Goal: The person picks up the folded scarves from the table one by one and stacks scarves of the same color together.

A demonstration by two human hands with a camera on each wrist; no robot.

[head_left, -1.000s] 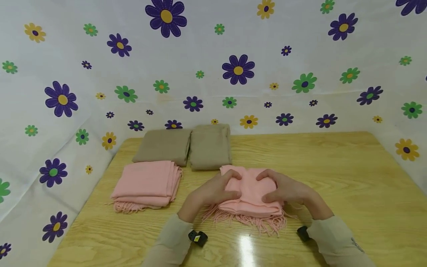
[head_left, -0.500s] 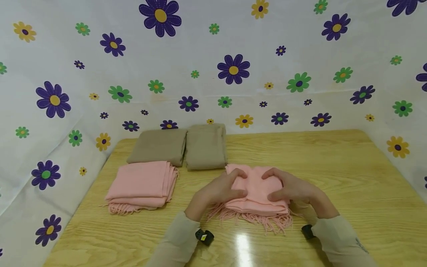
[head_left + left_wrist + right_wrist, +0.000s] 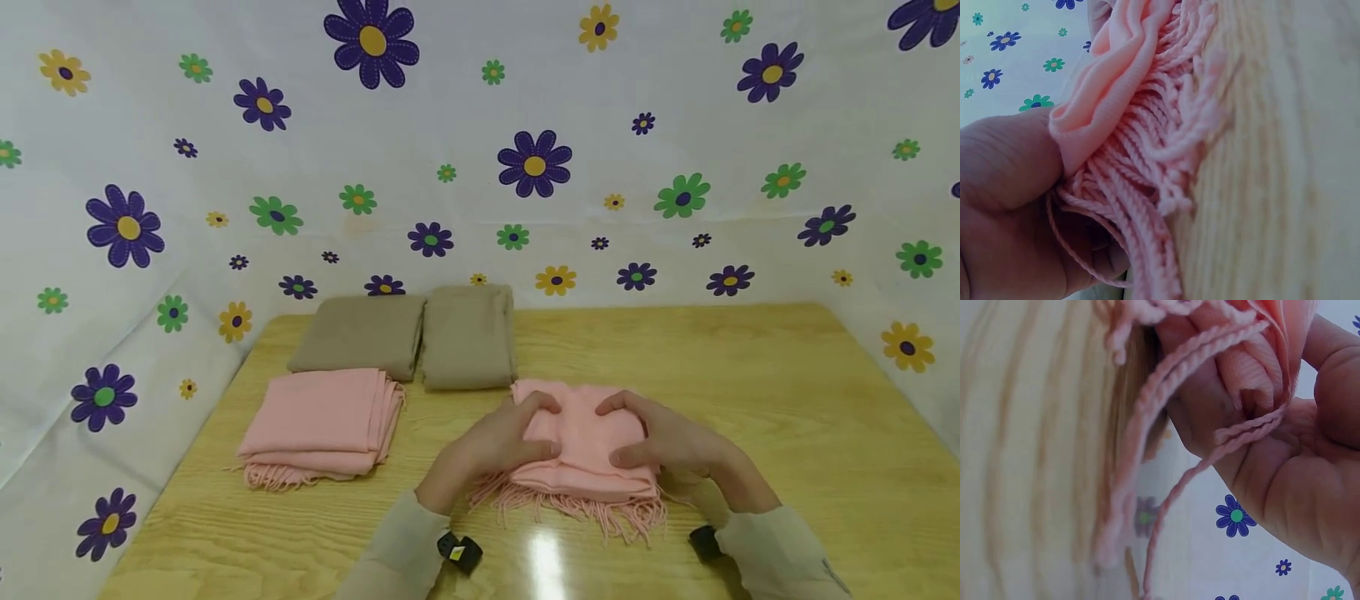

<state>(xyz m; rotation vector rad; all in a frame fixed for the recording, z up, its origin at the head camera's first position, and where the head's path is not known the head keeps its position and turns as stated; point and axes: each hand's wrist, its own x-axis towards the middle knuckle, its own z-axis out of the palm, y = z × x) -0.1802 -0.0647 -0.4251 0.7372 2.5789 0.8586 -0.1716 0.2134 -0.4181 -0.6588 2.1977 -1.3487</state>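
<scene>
A folded pink scarf [image 3: 581,425] with a twisted fringe [image 3: 592,508] lies right of the middle of the wooden table, its fringe toward me. My left hand [image 3: 495,437] grips its left side, thumb and a finger on top. From the opposite side my right hand [image 3: 671,437] holds it in the same way. In the right wrist view, fingers [image 3: 1194,381] reach beneath the folded layers [image 3: 1244,369]. The left wrist view has my thumb [image 3: 1010,156] against the scarf's folded edge [image 3: 1110,94], with fringe strands hanging over the fingers.
Another folded pink scarf [image 3: 318,417] lies at the left of the table [image 3: 750,358]. Behind it sit two folded beige cloths, one on the left [image 3: 360,333] and one on the right [image 3: 468,337]. A white flowered sheet [image 3: 450,108] encloses the back and sides.
Both hands have shifted slightly to the right together with the pink scarf, keeping their hold on it. The head view has moved a little. The other folded cloths have stayed put.
</scene>
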